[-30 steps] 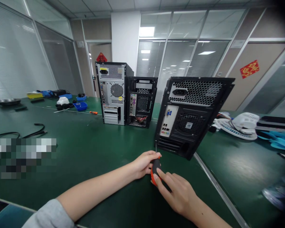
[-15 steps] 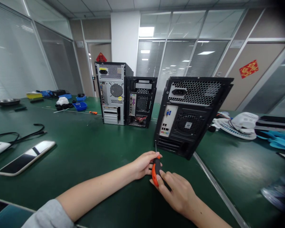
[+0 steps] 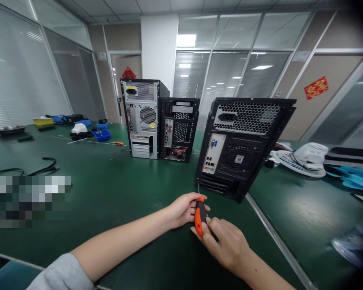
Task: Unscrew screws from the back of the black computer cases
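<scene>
An orange-and-black screwdriver (image 3: 201,215) points away from me, its thin shaft reaching the lower left corner of a black computer tower's back panel (image 3: 238,149). My right hand (image 3: 225,243) grips the rear of the handle between thumb and fingers. Around the front of the handle and the base of the shaft, my left hand (image 3: 186,209) is closed, its thumb and index finger near the orange collar. The tip meets the panel's edge; any screw there is too small to make out.
Two more computer towers, a silver-backed one (image 3: 143,121) and a smaller black one (image 3: 180,131), stand behind. Blue trays (image 3: 101,135) and another screwdriver (image 3: 118,143) lie at the back left. Fan parts (image 3: 310,159) are on the right, cables (image 3: 45,167) on the left.
The screwdriver handle has turned slightly about its axis, and my right fingers have shifted a little on it. My left hand stays nearly in place.
</scene>
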`<action>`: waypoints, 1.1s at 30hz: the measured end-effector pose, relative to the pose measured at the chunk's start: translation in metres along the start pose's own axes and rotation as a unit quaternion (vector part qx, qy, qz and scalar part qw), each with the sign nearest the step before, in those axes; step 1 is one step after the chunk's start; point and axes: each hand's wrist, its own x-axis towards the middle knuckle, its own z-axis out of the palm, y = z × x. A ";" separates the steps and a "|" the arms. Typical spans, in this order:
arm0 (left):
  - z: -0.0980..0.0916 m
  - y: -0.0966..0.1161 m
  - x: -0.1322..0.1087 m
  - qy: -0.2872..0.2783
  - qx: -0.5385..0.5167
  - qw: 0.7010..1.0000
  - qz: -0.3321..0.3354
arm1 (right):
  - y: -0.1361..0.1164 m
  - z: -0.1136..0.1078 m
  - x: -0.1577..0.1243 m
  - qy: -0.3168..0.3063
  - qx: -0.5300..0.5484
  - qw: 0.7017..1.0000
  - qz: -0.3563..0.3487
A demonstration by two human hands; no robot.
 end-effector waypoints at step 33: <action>0.002 -0.003 -0.004 -0.082 -0.075 0.994 0.003 | 0.003 0.001 -0.003 0.009 -0.033 0.999 0.021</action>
